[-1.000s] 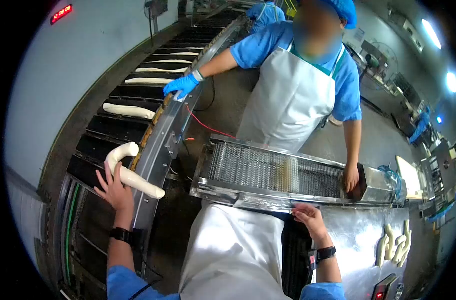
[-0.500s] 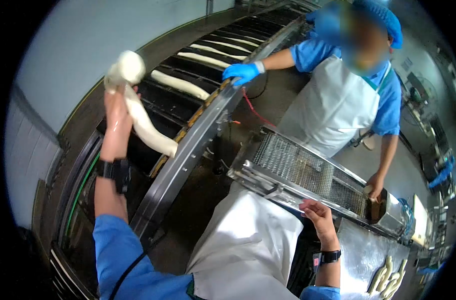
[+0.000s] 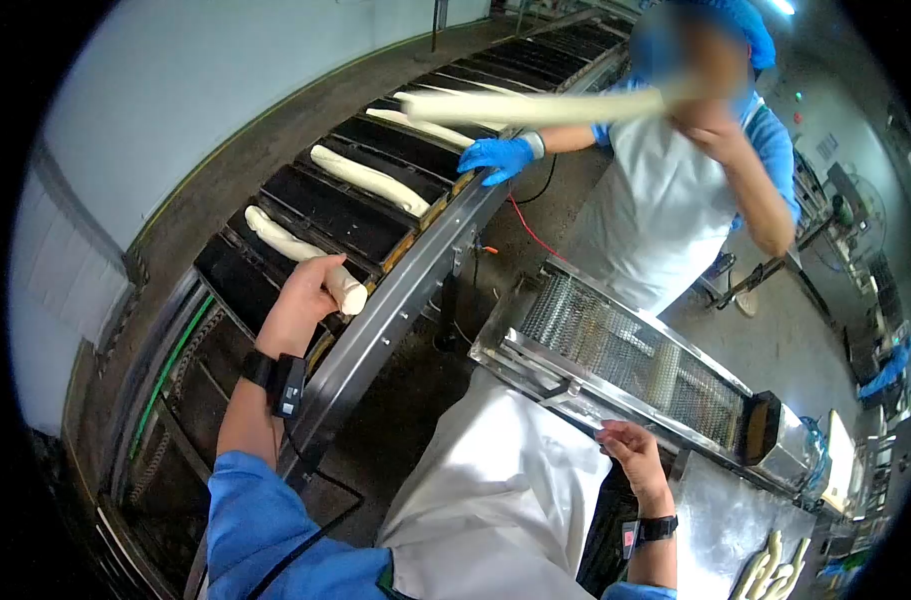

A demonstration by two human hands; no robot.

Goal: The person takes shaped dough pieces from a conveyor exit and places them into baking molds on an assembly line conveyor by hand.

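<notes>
My left hand (image 3: pixel 310 285) is closed round the near end of a pale dough strip (image 3: pixel 280 238). The strip lies along a black pan (image 3: pixel 225 268) of the pan conveyor, its near end close to the metal side rail (image 3: pixel 375 340). Loosely curled, with fingers apart and nothing seen in them, my right hand (image 3: pixel 633 458) hovers beside the edge of the mesh conveyor (image 3: pixel 575 320). Another dough strip (image 3: pixel 368 180) rests in a pan further along.
Across from me, a co-worker's blue-gloved hand (image 3: pixel 497 160) rests on the rail. The co-worker's bare hand (image 3: pixel 710 135) holds a motion-blurred dough strip (image 3: pixel 545 108). Several twisted dough pieces (image 3: pixel 770 570) lie on the metal table (image 3: pixel 710 510) at lower right.
My left hand has come down with the dough strip, which now lies in a pan instead of hanging in the air. The co-worker's bare hand has risen from the mesh conveyor with another strip.
</notes>
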